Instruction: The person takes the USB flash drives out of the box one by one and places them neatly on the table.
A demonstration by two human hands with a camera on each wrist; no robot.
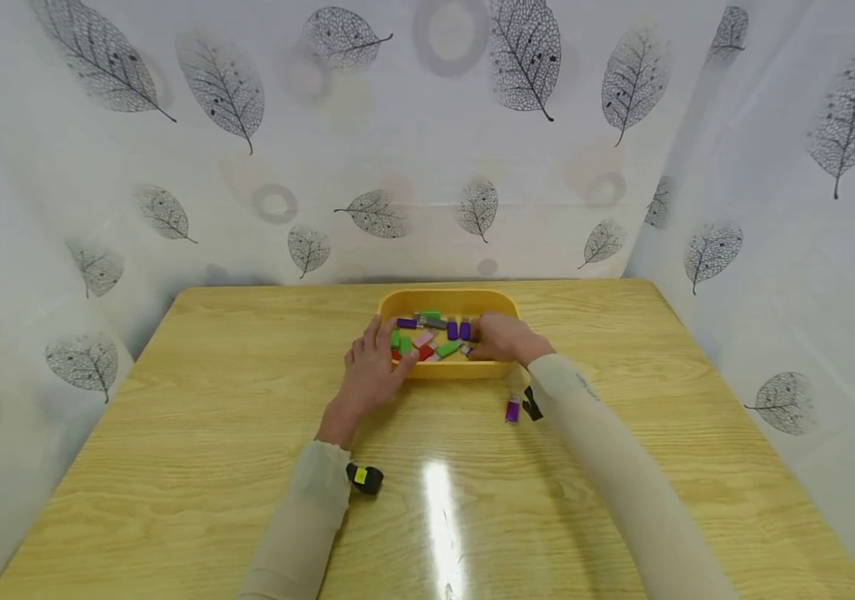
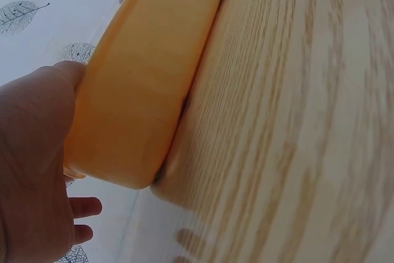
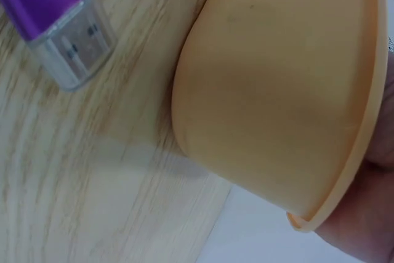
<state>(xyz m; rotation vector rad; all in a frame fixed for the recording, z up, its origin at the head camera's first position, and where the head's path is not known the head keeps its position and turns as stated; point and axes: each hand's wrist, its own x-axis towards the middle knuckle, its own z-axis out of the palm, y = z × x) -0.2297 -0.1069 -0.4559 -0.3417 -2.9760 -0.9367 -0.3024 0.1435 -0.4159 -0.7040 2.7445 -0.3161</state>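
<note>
A yellow plastic tray (image 1: pixel 457 368) with several small USB flash drives in it stands near the table's back edge. My left hand (image 1: pixel 371 367) holds the tray's left end, thumb at the front rim and fingers spread along the side. Reaching over the right end, my right hand (image 1: pixel 506 337) has its fingers down inside among the drives; the fingertips are hidden, and I cannot tell whether they pinch one. Green (image 1: pixel 447 349), pink and red drives lie mid-tray, with purple drives (image 1: pixel 452 331) near the right fingers. In the right wrist view, the tray's outer wall (image 3: pixel 265 78) hides those fingers.
One purple USB flash drive (image 1: pixel 512 409) lies on the wooden table (image 1: pixel 247 400) in front of the tray's right end, close to the right wrist's black strap (image 1: pixel 532 404). A leaf-patterned white curtain (image 1: pixel 412 167) hangs behind the table and along its sides.
</note>
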